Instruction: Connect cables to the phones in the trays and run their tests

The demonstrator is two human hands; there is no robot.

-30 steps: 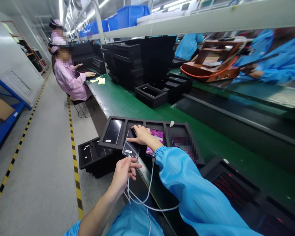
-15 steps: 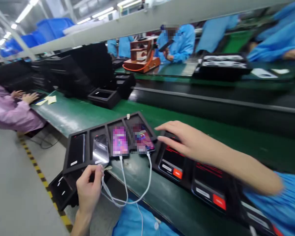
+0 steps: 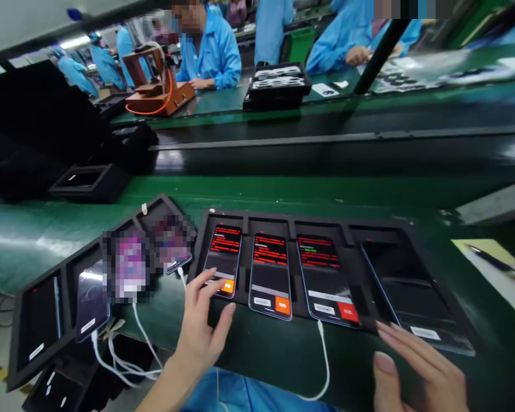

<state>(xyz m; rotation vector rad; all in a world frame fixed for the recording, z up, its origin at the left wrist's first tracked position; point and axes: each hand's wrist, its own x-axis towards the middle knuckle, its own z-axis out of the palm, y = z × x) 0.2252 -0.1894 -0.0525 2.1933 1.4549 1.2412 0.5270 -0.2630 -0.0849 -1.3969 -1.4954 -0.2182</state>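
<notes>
My left hand point(image 3: 201, 326) has its fingers apart. Its fingertips lie over the lower end of a smartphone point(image 3: 224, 257), by the orange button on the screen; touch cannot be told. My right hand point(image 3: 424, 366), fingers stretched and thumb apart, is beside the lower edge of a dark-screened smartphone point(image 3: 403, 286). Between them, a smartphone with red text point(image 3: 269, 274) and another smartphone point(image 3: 326, 280) with a white cable point(image 3: 324, 355) at its bottom end sit in the black foam tray point(image 3: 246, 214). Neither hand holds anything.
A second black tray point(image 3: 64, 269) at left holds several phones, some with white charging cables point(image 3: 141, 332) plugged in. At right lie a pen point(image 3: 493, 260) and paper point(image 3: 472, 252). Across the bench, a co-worker point(image 3: 214, 51) stands by a brown device point(image 3: 158, 97).
The view has swung right. My left hand has let go of the cable end at the left tray and moved to the right tray. My right hand has moved right, to that tray's far phone.
</notes>
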